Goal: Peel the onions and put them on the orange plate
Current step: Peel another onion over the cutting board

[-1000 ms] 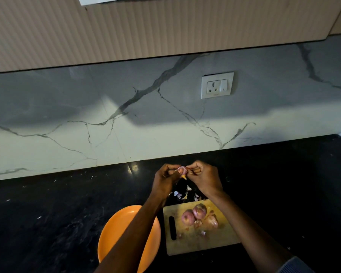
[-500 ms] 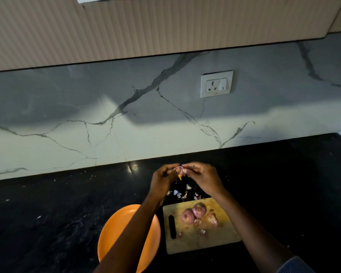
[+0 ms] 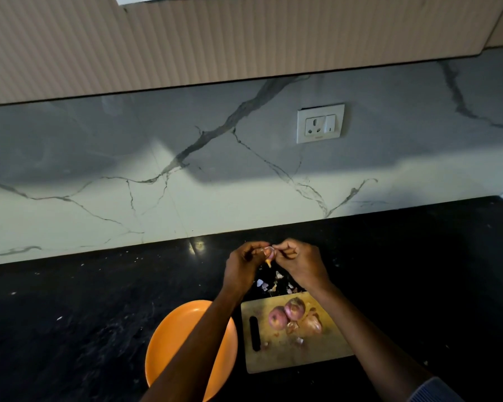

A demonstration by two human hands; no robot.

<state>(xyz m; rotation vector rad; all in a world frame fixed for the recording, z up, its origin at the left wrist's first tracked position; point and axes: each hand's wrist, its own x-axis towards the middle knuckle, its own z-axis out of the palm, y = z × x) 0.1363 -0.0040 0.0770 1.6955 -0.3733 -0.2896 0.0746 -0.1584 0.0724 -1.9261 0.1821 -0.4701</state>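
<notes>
A small pinkish onion is held above the black counter, behind the wooden cutting board. My left hand grips it from the left. My right hand pinches its skin from the right. Three more onions lie on the board: two purple ones side by side and a browner one to their right. The orange plate sits left of the board with nothing visible on it; my left forearm crosses over it.
Bits of onion skin lie scattered on the counter between my hands and the board, and a few on the board. A marble backsplash with a wall socket rises behind. Cabinets hang overhead.
Both hands stay together on the onion, shifting only slightly; the fingers of the right hand have worked a little at the skin. Nothing else moved.
</notes>
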